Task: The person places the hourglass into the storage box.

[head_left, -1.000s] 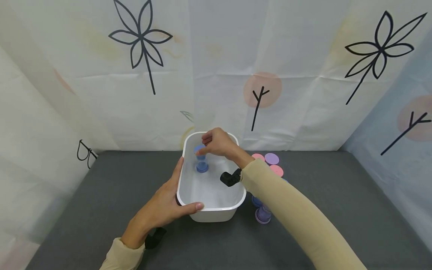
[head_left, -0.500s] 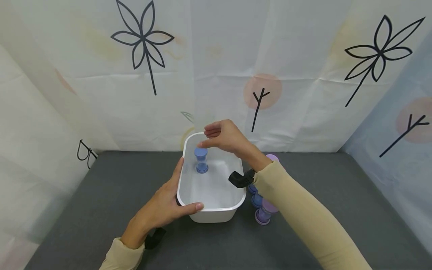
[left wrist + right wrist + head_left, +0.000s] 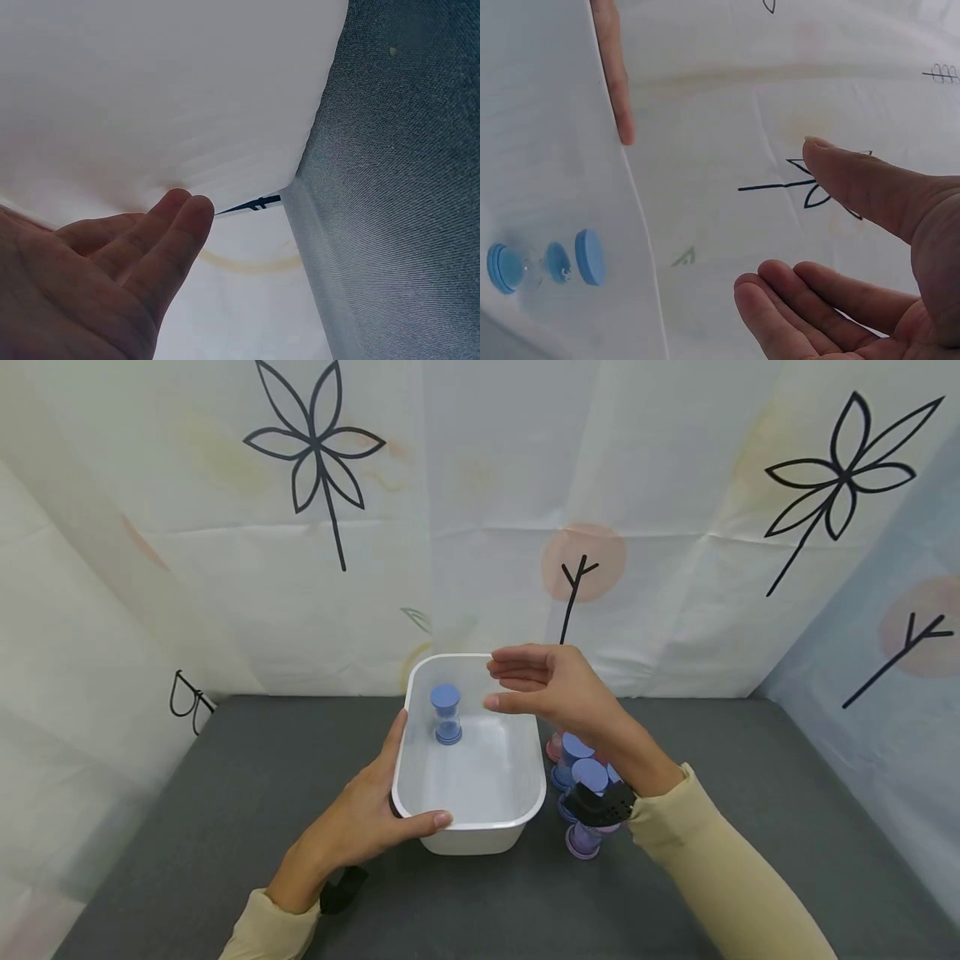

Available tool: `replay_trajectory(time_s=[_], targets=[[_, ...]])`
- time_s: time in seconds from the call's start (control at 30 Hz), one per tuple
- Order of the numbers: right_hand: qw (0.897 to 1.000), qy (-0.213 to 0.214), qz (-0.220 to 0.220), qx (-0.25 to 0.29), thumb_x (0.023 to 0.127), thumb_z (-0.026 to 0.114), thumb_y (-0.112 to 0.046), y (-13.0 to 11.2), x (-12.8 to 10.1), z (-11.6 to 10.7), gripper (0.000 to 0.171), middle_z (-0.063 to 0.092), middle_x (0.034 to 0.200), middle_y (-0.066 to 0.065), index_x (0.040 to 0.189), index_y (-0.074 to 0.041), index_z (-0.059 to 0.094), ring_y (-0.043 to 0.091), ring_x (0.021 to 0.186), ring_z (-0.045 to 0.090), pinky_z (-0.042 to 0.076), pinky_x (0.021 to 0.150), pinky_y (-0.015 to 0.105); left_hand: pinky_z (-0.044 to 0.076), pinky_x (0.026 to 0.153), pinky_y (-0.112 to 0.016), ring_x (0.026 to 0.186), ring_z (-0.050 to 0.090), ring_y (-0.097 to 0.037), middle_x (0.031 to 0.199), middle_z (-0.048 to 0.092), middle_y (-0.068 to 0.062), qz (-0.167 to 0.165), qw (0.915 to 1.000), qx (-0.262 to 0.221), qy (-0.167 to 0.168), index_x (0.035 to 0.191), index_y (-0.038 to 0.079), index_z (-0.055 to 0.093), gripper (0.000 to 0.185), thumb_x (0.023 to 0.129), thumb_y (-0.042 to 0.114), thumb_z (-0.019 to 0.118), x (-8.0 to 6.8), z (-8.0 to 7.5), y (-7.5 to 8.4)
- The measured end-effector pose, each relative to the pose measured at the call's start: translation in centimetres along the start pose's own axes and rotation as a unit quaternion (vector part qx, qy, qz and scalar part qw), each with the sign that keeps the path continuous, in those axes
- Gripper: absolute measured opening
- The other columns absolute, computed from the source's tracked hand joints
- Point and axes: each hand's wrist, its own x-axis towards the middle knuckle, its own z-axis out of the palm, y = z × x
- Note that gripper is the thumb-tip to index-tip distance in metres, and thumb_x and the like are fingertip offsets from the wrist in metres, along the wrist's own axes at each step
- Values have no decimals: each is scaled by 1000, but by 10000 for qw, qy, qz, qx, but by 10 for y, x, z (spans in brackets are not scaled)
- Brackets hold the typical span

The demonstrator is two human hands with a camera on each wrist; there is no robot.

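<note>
A blue sand timer point(image 3: 446, 697) stands upright inside a white plastic basin point(image 3: 480, 823), near its left wall. My left hand point(image 3: 360, 810) rests against the basin's front left corner, thumb over the front rim and fingers along the left side. In the left wrist view those nearly straight fingers point(image 3: 161, 244) touch the basin's outer wall point(image 3: 187, 82). Above the basin's right side is my right hand point(image 3: 570, 689), thumb and fingers spread apart with nothing between them. The right wrist view shows the timer point(image 3: 591, 257) apart from that hand point(image 3: 937, 262).
Several more sand timers stand close together along the basin's right side: blue ones point(image 3: 590, 774), a purple one point(image 3: 582, 841) and a pink one point(image 3: 553, 746), partly hidden by my right wrist. A patterned cloth point(image 3: 495, 510) hangs behind the dark grey table point(image 3: 247, 793).
My right hand has let go of the blue sand timer's top and drawn away to the right, its fingers opening. The timer stays standing in the basin. My left hand has not moved.
</note>
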Motion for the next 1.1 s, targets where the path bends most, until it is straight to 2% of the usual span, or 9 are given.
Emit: replay_trajectory(time_s=[0.3,0.5,0.7,0.93,1.1], targets=[[9997,157,-66,148,85,78,1,18,-42,-16,62,57,140,22,142,7,52,33,129,57,50,96,31,50,87,-46,107,61,-25,149,47,-2,47,9997,217,34,164,29,-3,125,79,50,85,-2,-2,2],[9995,307,-5,25,87,80,-5,25,-67,-27,60,60,138,18,141,5,55,26,127,60,51,94,32,49,89,-48,108,61,-27,150,46,0,15,9997,246,63,164,29,-3,125,78,51,85,-2,-1,0],[9988,455,-149,81,88,78,-2,31,-88,-35,57,63,135,15,140,5,55,23,124,62,51,94,33,48,89,-49,110,61,-28,151,45,-1,28,9996,262,52,164,30,-4,125,78,51,85,-2,-1,-2],[9980,582,-217,-110,86,78,3,42,-106,-47,56,66,131,13,137,9,55,30,119,64,54,90,32,48,90,-48,109,61,-26,150,45,4,-36,9998,168,81,164,31,-2,126,76,50,87,-2,-1,-1],[9971,492,-373,-447,85,78,5,53,-116,-56,49,70,124,9,131,11,60,25,112,69,56,86,33,49,89,-47,107,62,-26,149,46,3,-11,9999,135,81,164,30,-2,126,77,48,87,-1,0,0]])
